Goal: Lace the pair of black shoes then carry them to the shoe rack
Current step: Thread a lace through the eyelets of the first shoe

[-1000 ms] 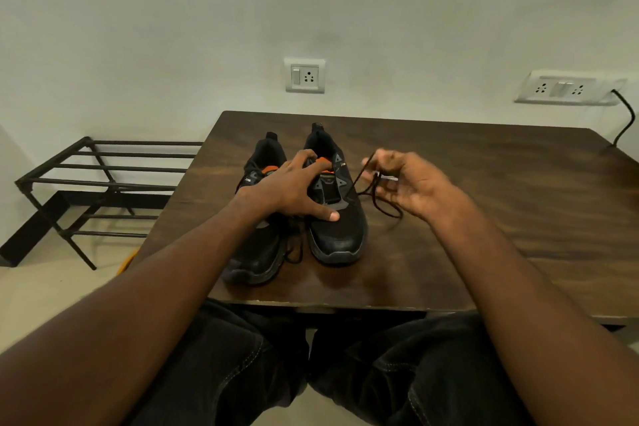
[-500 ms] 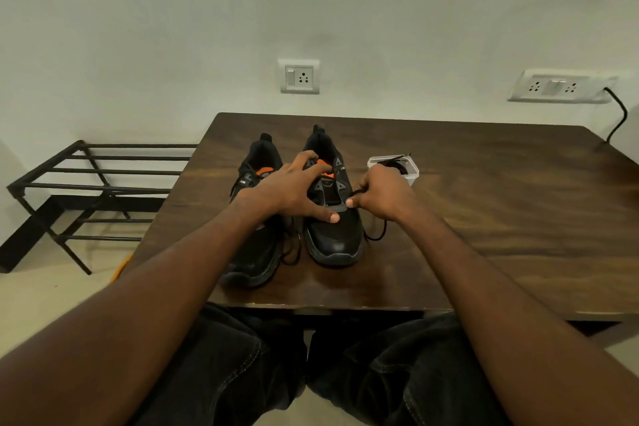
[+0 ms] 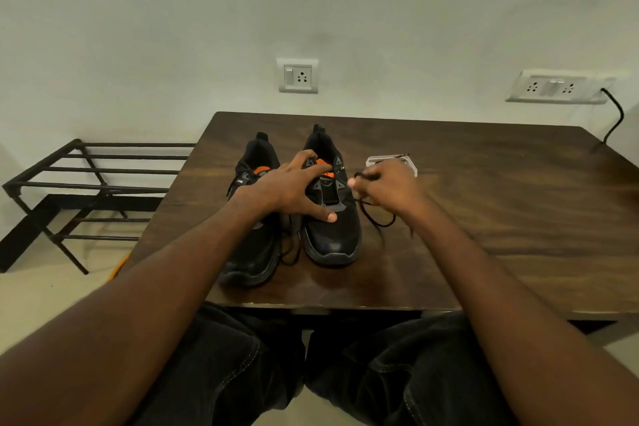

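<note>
Head camera looks down, forward over table (image 3: 484,218).

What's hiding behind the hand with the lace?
Behind the right hand, which pinches the black lace, sits a small clear box on the table. The hand covers most of it, so its contents can't be seen.

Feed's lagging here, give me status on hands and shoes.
Left hand spread on right shoe, steadying. Right hand pinching black lace beside it. Left shoe alongside. Small clear container behind right hand, not obstructing.
</note>
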Action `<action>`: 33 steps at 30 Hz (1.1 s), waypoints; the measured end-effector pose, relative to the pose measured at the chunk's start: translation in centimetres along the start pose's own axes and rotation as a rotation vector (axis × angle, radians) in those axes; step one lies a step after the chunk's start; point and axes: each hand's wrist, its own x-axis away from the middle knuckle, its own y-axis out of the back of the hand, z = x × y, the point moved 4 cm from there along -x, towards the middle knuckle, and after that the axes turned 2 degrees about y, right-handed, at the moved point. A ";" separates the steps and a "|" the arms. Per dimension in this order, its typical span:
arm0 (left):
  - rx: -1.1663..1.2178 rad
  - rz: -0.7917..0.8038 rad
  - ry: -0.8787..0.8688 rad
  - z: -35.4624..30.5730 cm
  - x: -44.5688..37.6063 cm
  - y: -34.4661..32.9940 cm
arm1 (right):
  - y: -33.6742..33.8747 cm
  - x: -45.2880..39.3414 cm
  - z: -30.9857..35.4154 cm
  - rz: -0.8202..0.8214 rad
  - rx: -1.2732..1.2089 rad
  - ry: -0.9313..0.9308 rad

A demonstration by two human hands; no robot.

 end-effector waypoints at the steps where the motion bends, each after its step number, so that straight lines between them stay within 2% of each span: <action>1: -0.004 -0.004 0.003 0.0 0.1 0.0 | -0.8 0.0 0.2 0.071 0.160 0.018; 4: -0.014 -0.015 0.003 -0.4 0.3 0.1 | -1.6 0.1 0.4 0.140 0.284 -0.018; 8: -0.004 -0.016 -0.005 -0.5 0.4 0.3 | -0.8 0.0 0.5 0.151 0.201 -0.086; 9: 0.003 -0.011 -0.005 -0.3 0.4 0.3 | -0.2 0.1 0.6 0.117 0.056 -0.123; 10: 0.011 -0.006 -0.008 -0.2 0.4 0.3 | 0.6 0.2 0.6 0.051 -0.192 -0.184; 12: 0.019 -0.001 -0.013 -0.2 0.5 0.4 | 2.2 0.7 0.4 -0.109 -0.889 -0.338; 13: 0.015 0.000 -0.012 -0.2 0.6 0.5 | 2.8 0.8 0.1 -0.158 -1.152 -0.377; 14: 0.006 0.000 -0.009 -0.4 0.7 0.5 | 3.3 0.9 0.0 -0.171 -1.284 -0.393; 15: -0.003 0.000 -0.004 -0.5 0.7 0.6 | 3.4 1.0 0.0 -0.151 -1.313 -0.389; 17: -0.013 0.007 0.000 -0.7 0.6 0.6 | 2.7 1.2 0.2 -0.090 -1.199 -0.336; 18: -0.013 0.011 -0.001 -0.7 0.6 0.6 | 2.2 1.0 0.0 -0.081 -1.040 -0.311; 20: -0.016 0.013 0.001 -0.6 0.5 0.5 | 1.2 0.6 -0.2 -0.059 -0.469 -0.191; 22: -0.027 0.008 0.009 -0.4 0.5 0.4 | -0.2 0.1 0.1 0.029 0.071 -0.029; 24: -0.040 0.002 0.010 -0.4 0.5 0.4 | -1.2 0.2 0.6 0.116 0.296 0.004; 28: -0.044 -0.004 0.001 -0.4 0.3 0.3 | -1.6 -0.5 0.6 0.157 0.345 -0.056; 30: -0.039 -0.002 -0.001 -0.3 0.4 0.3 | -1.4 -0.3 0.7 0.182 0.253 -0.086; 31: -0.026 0.004 0.000 -0.3 0.5 0.3 | -1.1 -0.1 0.7 0.165 0.085 -0.126; 33: 0.003 0.018 0.005 -0.2 0.5 0.5 | 0.3 0.1 0.3 0.066 -0.483 -0.266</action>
